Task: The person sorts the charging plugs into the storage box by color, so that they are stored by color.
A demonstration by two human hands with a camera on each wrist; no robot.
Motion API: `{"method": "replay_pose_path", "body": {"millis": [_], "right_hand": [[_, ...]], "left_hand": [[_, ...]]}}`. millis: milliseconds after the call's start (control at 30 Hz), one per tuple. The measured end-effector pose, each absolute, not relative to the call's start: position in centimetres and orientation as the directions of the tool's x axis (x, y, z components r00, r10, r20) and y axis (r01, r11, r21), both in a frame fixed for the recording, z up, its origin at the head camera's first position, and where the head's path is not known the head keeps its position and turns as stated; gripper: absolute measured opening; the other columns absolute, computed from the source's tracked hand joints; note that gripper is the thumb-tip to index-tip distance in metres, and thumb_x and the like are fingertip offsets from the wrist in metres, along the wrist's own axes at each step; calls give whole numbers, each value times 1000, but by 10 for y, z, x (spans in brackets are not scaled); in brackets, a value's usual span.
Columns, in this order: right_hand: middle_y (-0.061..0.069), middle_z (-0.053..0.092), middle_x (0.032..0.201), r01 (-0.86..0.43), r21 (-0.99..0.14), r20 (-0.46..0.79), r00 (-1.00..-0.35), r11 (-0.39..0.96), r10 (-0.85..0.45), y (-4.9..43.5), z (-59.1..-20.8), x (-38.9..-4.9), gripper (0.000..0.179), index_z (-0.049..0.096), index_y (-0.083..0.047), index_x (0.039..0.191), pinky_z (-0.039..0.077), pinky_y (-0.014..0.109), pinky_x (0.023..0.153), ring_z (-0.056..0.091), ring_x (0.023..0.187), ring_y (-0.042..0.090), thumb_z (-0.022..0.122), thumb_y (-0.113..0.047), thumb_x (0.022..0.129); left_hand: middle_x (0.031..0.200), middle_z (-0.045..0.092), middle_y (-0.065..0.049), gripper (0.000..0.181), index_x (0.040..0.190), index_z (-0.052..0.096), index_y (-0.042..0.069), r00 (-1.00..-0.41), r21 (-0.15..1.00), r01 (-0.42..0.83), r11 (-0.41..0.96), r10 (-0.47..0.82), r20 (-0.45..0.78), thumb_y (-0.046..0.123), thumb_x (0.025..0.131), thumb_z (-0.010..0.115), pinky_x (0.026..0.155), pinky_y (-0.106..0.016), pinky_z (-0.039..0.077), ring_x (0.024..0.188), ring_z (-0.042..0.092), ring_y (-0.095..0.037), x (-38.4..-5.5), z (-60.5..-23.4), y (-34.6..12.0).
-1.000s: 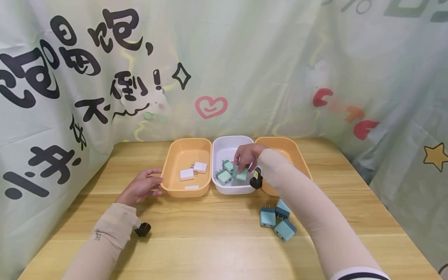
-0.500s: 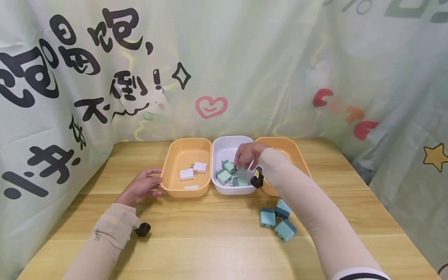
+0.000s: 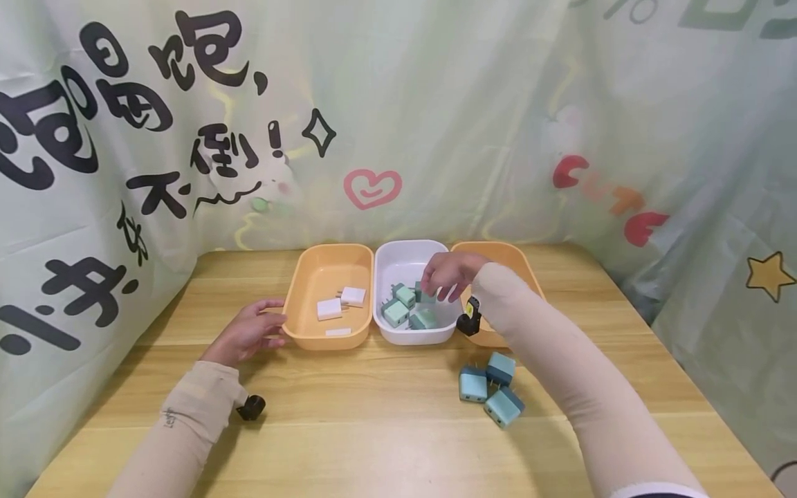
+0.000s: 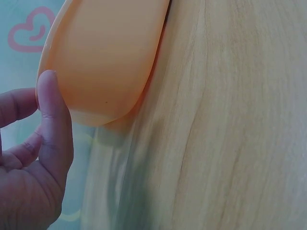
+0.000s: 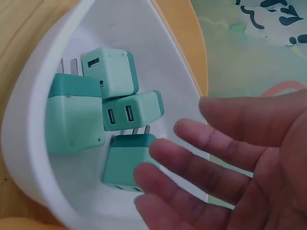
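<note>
My right hand (image 3: 451, 273) hovers over the white bin (image 3: 416, 337), fingers loosely extended and holding nothing. Inside that bin lie several mint-green plug-in chargers (image 3: 395, 312) with darker teal prong ends. In the right wrist view one charger (image 5: 127, 160) sits just beside my fingertips and is partly covered by them. My left hand (image 3: 249, 334) rests at the near left corner of the left orange bin (image 3: 328, 342), fingers fairly straight. The left wrist view shows its thumb (image 4: 52, 105) against the bin's outer wall. Two white chargers (image 3: 328, 309) and a flat white piece (image 3: 338, 332) lie in that bin.
A second orange bin (image 3: 498, 252) adjoins the white one on the right, partly hidden by my right arm. Three light-blue chargers (image 3: 503, 406) with dark-blue ends lie on the wooden table (image 3: 373, 422) in front of it. A printed curtain (image 3: 473, 124) hangs behind.
A second ago my right hand held a mint-green charger low in the white bin. It has let go and shifted slightly right, leaving the charger inside. The left hand stays put.
</note>
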State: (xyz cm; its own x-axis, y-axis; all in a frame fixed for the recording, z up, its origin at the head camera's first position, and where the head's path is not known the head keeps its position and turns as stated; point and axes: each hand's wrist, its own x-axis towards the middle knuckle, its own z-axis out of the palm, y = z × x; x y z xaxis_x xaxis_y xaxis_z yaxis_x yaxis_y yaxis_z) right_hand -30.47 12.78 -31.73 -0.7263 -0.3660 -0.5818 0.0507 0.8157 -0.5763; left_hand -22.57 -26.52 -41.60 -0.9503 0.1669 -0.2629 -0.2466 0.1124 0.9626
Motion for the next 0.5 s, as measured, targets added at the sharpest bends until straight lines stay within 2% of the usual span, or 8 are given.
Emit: {"method": "replay_pose_path", "body": {"millis": [133,233,367,500], "right_hand": [[19,57,126,-10,-573,-575,-707,819,-411,130,-317,-304,33,56,1,126,57,37,82,59,108,31,56,-14,97],[20,58,125,-43,-580,-547,-718,813,-429,133,-317,-300,33,56,2,127,58,36,79,61,105,29,56,-14,98],[19,60,120,-94,-605,-488,-741,791,-461,137,-317,-293,32,57,3,125,58,35,75,63,98,27,55,-12,96],[16,62,110,-107,-637,-455,-747,764,-484,142,-315,-286,34,59,3,122,59,36,74,63,94,26,48,-15,95]], "left_hand": [[96,60,-10,55,145,25,-5,-950,961,-252,113,160,-267,5,98,52,69,-28,59,82,63,-15,-226,-415,-264],[97,60,-11,55,145,25,-5,-949,959,-259,113,155,-274,5,98,52,68,-27,59,81,63,-15,-225,-414,-264],[96,60,-10,56,146,24,-5,-948,958,-262,114,157,-277,5,98,52,68,-27,59,81,62,-14,-224,-413,-263],[95,60,-8,56,146,23,-5,-948,958,-261,118,157,-277,5,98,52,68,-27,59,81,62,-14,-224,-411,-262]]}}
